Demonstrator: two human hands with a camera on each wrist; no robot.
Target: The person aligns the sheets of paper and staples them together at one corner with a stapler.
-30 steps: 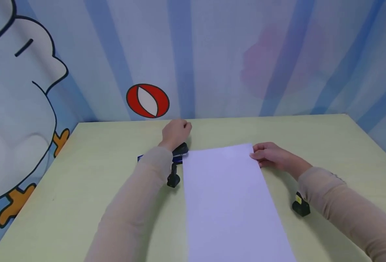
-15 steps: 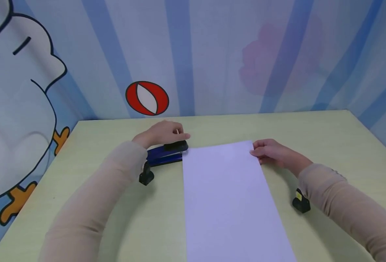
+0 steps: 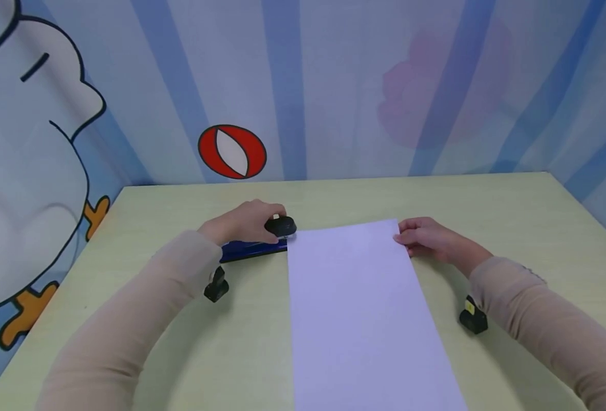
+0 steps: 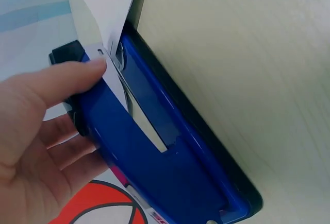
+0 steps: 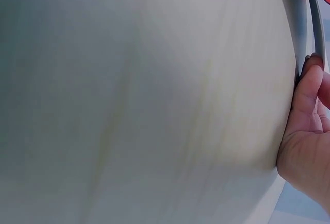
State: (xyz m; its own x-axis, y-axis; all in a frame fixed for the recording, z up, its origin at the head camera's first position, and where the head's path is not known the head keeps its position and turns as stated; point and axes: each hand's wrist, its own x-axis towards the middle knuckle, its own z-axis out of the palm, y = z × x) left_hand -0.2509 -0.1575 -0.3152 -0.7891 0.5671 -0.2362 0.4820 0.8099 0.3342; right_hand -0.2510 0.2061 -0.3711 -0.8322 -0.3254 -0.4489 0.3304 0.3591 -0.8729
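A blue stapler point(image 3: 254, 250) with a black front cap point(image 3: 281, 226) lies on the table at the far left corner of a white sheet of paper point(image 3: 354, 314). My left hand point(image 3: 243, 222) grips its upper arm from behind the cap. In the left wrist view, the thumb presses the near side of the stapler point(image 4: 131, 162) and the fingers wrap the far side. The paper's corner point(image 4: 109, 7) sits between the stapler's jaws at the front end. My right hand point(image 3: 431, 240) pinches the far right edge of the paper, thumb on top; the right wrist view shows its fingertips at the edge.
The pale yellow table point(image 3: 180, 319) ends at a blue striped wall point(image 3: 328, 91) with a printed red and white ball point(image 3: 232, 152). A large cartoon figure point(image 3: 25, 188) covers the wall on the left. Small black devices hang under both wrists.
My left hand has drawn back left from above the stapler's front and lowered onto its upper arm, now gripping it. The right hand and paper stay nearly still.
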